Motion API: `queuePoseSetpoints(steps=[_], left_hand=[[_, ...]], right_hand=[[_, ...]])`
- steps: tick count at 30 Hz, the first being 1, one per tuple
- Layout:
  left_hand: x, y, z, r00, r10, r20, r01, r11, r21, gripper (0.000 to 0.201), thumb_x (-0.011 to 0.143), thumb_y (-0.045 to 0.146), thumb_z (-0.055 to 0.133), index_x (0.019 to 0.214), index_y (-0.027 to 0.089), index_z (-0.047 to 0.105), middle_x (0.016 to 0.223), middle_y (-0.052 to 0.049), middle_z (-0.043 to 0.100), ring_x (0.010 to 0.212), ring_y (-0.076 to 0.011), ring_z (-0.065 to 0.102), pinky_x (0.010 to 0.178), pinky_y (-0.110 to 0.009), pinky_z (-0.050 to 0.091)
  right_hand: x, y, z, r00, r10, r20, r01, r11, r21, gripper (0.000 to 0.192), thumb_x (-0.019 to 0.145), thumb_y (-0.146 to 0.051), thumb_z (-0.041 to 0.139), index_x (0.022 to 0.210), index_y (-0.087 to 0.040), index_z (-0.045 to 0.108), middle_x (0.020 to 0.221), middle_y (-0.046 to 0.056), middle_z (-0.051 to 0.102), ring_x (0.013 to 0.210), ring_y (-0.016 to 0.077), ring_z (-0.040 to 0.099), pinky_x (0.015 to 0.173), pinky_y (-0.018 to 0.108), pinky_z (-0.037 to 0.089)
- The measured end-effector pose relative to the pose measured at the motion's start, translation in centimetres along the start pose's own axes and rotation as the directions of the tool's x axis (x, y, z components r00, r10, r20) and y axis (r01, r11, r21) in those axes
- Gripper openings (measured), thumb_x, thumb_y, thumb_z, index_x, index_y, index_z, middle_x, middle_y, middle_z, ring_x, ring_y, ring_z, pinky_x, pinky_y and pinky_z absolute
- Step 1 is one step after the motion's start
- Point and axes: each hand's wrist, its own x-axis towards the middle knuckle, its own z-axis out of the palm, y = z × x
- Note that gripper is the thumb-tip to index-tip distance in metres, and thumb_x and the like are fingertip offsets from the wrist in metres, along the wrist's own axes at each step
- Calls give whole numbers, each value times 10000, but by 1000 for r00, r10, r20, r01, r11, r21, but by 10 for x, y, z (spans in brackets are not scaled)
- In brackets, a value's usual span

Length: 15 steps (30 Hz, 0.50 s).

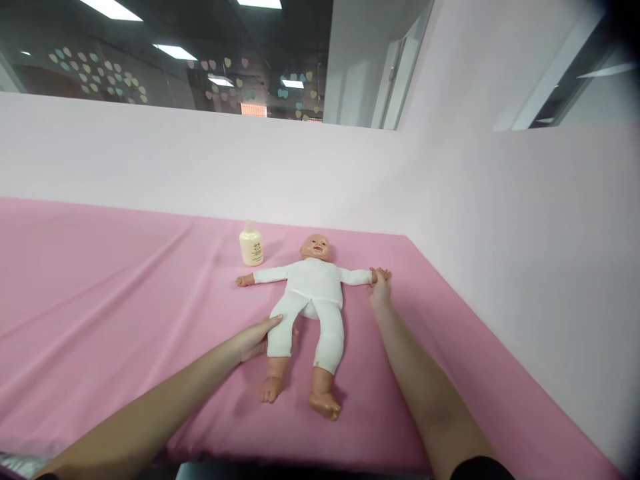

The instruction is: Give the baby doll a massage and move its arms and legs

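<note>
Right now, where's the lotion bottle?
The bottle stands upright on the pink sheet, just left of the doll's head, near the back wall.

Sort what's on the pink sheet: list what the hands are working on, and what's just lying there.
In hand:
- baby doll, lying on its back in a white suit
- left hand, against the doll's leg
- right hand, at the doll's outstretched hand

Lying about:
- cream bottle, upright beside the doll's head, untouched
- pink sheet, covering the surface
</note>
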Motion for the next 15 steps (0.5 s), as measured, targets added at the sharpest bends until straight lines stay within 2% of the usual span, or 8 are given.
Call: queuePoseSetpoints(steps=[2, 4, 7, 11, 13, 15], left_hand=[[-1, 1, 8, 998, 21, -63, -18, 999, 37, 395, 783, 437, 632, 1023, 126, 591, 862, -68, 666, 772, -216, 630, 707, -319, 508], [-4, 1, 17, 990, 50, -131, -38, 995, 91, 465, 780, 424, 639, 1133, 142, 528, 870, -64, 658, 759, -209, 629, 690, -321, 513], [-8, -4, 30, 984, 102, -149, -76, 982, 171, 625, 777, 443, 641, 1277, 150, 406, 1038, -114, 633, 917, -230, 617, 820, -372, 501], [-5, -6, 36, 968, 233, -94, -197, 935, 296, 721, 787, 422, 635, 1376, 196, 287, 1353, -138, 448, 1255, -273, 419, 1020, -391, 378], [2, -3, 34, 952, 286, -108, -226, 896, 382, 814, 767, 417, 655, 1409, 212, 198, 1420, -130, 354, 1293, -300, 363, 1027, -378, 371], [12, 4, 29, 925, 339, -175, -220, 850, 479, 913, 740, 422, 674, 1425, 225, 103, 1447, -146, 276, 1289, -327, 359, 1011, -391, 384]], right_hand=[[2, 2, 0, 1000, -6, 18, 6, 1000, 10, 407, 691, -434, 568, 1030, -241, 452, 992, 22, 633, 913, 152, 621, 746, 307, 518], [3, 3, 1, 999, -7, 34, 6, 1000, 19, 395, 723, -488, 524, 1022, -242, 445, 961, 17, 635, 891, 147, 627, 737, 304, 523], [5, 5, 2, 998, 13, 67, -15, 999, 29, 423, 766, -550, 442, 1063, -249, 432, 961, 22, 635, 872, 147, 635, 733, 321, 530], [6, 8, 2, 991, 34, 128, -38, 999, 30, 494, 683, -410, 603, 1113, -249, 421, 967, 16, 631, 876, 143, 634, 766, 332, 526], [7, 10, 3, 988, 30, 154, -34, 999, 23, 514, 645, -340, 633, 1111, -241, 440, 960, 17, 628, 869, 150, 633, 771, 350, 526], [7, 11, 3, 984, 2, 178, -5, 1000, 17, 480, 650, -343, 625, 1091, -232, 470, 938, 21, 627, 859, 162, 632, 763, 373, 529]])
